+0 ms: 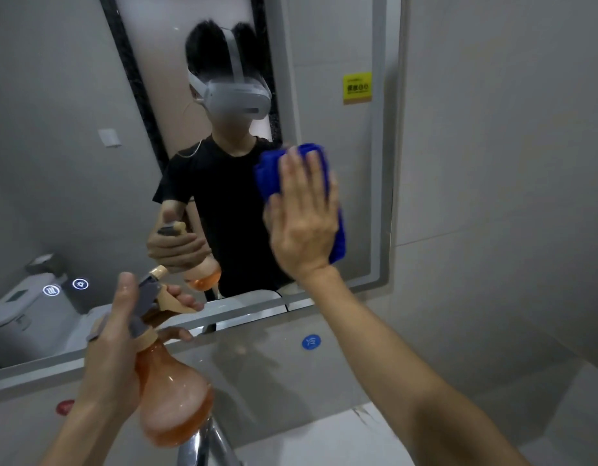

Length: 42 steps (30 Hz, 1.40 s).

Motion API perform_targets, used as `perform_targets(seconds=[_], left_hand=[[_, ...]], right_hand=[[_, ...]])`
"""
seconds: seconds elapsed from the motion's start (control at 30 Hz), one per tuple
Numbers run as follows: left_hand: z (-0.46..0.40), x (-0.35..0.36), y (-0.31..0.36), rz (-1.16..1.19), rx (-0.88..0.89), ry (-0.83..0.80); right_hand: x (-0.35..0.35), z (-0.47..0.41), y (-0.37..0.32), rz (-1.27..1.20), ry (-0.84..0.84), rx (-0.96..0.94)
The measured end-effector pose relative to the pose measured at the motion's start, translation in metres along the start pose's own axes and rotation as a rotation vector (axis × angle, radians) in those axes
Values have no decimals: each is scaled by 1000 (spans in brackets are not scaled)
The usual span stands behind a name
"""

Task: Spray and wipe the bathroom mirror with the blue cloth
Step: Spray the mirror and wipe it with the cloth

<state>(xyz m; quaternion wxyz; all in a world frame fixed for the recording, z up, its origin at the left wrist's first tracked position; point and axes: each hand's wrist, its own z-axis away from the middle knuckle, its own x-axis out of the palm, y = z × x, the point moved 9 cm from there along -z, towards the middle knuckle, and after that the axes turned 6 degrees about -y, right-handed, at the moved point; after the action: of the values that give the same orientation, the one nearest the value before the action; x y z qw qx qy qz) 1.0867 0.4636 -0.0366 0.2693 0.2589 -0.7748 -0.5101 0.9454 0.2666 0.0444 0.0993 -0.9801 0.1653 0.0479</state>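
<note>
The right hand (302, 210) presses the blue cloth (337, 230) flat, palm open, against the mirror (72, 163). The left hand (116, 334) is wrapped tight around the spray bottle (173, 401); its fingers look wet, so it might slip onto the tap (203, 445) below.

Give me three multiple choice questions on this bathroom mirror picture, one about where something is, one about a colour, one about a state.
1. Where is the blue cloth?
A. In the sink
B. Pressed flat against the mirror under the right hand
C. Draped over the tap

2. What colour is the spray bottle?
A. Translucent orange
B. Green
C. Black

3. How does the left hand hold the bottle?
A. Flat open beneath it
B. Not touching it
C. Closed round its neck, fingers at the trigger

Answers: 1 B, palm flattens the cloth on the glass; 2 A, orange body; 3 C, fingers wrap the neck.
</note>
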Motion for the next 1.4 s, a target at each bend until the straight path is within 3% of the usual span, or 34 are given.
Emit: perform_targets(seconds=[0.13,0.23,0.3,0.43,0.5,0.6,0.7,0.83,0.93,1.0,1.07,1.23,1.4], left_hand=[[-6,-7,-2,34,-40,2],[-6,-10,-4,22,-51,10],[-7,-13,-9,19,-54,21],[-12,-2,-15,22,-49,5],[-15,6,-18,18,-45,-18],[-19,15,-18,12,-36,-49],[-23,17,-15,31,-42,-56],[-23,8,-16,33,-64,-19],[-15,4,-19,18,-62,-31],[-6,-3,-22,-8,-70,-10],[1,-14,-25,-40,-83,9],[13,-38,-21,-112,-92,50],[19,-53,-14,-100,-81,111]], right_hand=[[33,101,-44,20,-302,-501],[30,159,-2,91,-407,-617],[14,161,48,134,-349,-486],[-30,94,132,118,-26,132],[-44,43,136,40,119,236],[-50,-30,110,49,225,234],[-31,-41,54,80,150,56],[10,60,-11,-23,-175,-378],[26,147,-9,37,-420,-617],[21,166,13,64,-442,-641],[8,160,37,74,-390,-589],[-28,92,96,82,-135,-79],[-29,75,93,56,-99,25]])
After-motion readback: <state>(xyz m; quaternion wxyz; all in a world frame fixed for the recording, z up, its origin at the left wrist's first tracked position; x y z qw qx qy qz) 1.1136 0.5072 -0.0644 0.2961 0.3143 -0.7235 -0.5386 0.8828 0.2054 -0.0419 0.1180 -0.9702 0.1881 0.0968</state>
